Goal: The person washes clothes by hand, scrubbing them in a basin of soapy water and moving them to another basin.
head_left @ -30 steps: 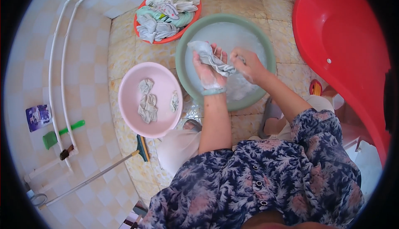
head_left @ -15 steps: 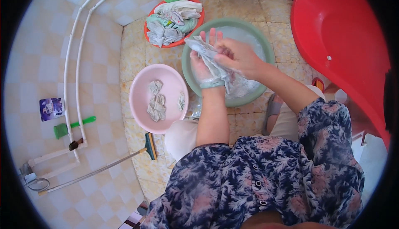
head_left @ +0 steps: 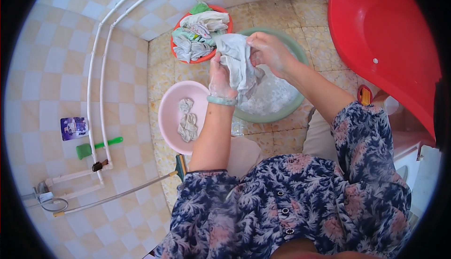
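A wet, pale grey-white garment (head_left: pixel 237 64) hangs spread between my hands above the green basin (head_left: pixel 303 54). My left hand (head_left: pixel 221 75), with a pale bangle at the wrist, grips its left edge. The fingers of my right hand (head_left: pixel 270 52) pinch its upper right edge. Its lower part hangs crumpled over the basin's left side. Soapy, foamy water (head_left: pixel 270 94) fills the basin. What kind of garment it is I cannot make out.
A pink basin (head_left: pixel 164 104) with small crumpled cloths (head_left: pixel 188 125) stands to the left. Behind it is an orange-red basin (head_left: pixel 174 54) heaped with clothes (head_left: pixel 204 24). A large red tub (head_left: pixel 371 33) fills the right. White pipes (head_left: pixel 89 90) and a green brush (head_left: pixel 101 147) are along the left wall.
The garment was bunched against my left palm; now both hands hold it spread and raised. My left hand has turned and moved slightly left. The view has shifted a little.
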`<act>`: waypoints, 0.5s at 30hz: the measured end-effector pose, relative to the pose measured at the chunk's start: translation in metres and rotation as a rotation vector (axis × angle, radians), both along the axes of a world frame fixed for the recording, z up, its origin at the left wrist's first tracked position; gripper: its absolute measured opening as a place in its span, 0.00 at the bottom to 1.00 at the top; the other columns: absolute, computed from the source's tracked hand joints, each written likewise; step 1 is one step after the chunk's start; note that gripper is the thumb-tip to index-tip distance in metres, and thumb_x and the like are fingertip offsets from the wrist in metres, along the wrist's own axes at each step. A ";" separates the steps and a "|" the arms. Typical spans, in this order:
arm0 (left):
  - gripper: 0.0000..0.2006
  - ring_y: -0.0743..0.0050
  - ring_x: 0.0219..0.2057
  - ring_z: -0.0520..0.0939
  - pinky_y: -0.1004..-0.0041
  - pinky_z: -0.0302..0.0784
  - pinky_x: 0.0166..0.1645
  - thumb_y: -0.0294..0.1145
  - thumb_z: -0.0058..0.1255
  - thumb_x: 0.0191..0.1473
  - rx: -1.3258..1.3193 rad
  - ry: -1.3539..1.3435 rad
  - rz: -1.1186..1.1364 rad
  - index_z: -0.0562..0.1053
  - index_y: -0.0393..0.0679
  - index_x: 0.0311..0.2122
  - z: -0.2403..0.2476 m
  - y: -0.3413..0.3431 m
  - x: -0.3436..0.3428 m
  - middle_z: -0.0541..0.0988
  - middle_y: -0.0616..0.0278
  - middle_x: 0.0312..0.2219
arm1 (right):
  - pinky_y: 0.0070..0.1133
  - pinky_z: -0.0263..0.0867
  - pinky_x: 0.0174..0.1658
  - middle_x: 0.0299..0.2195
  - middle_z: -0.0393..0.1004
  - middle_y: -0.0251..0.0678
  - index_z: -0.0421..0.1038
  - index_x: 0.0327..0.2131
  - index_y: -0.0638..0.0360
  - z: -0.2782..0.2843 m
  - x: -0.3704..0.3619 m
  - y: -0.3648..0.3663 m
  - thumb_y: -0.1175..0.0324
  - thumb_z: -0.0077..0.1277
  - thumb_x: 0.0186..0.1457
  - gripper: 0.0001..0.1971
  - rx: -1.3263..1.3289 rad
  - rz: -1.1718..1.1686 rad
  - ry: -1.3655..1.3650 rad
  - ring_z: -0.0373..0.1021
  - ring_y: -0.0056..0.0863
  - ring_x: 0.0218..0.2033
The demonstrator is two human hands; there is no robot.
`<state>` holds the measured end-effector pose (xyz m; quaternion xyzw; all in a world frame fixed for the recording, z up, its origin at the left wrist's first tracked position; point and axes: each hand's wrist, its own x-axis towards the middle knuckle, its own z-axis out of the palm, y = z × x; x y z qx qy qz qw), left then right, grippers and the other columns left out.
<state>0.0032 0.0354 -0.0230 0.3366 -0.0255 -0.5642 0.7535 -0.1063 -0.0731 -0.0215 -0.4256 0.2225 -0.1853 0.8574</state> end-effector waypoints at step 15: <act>0.19 0.64 0.45 0.72 0.63 0.66 0.51 0.35 0.40 0.51 0.000 -0.090 0.015 0.62 0.39 0.49 0.018 -0.005 -0.004 0.71 0.58 0.44 | 0.20 0.60 0.33 0.24 0.67 0.29 0.67 0.30 0.59 -0.023 0.006 -0.019 0.65 0.42 0.54 0.08 0.049 -0.097 -0.017 0.62 0.19 0.26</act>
